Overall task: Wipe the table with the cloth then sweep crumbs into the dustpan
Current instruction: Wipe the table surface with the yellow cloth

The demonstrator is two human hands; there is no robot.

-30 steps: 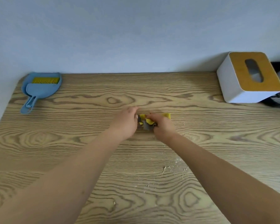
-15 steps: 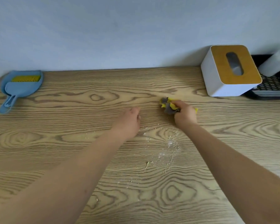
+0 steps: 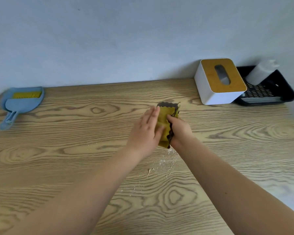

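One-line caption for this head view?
Both hands work the yellow cloth mid-table, crumbs scattered nearer the camera, blue dustpan at far left.

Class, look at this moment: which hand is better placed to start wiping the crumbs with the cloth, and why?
Probably the right hand: its fingers already curl round the cloth, just beyond the crumbs. The left hand only lies flat against it.
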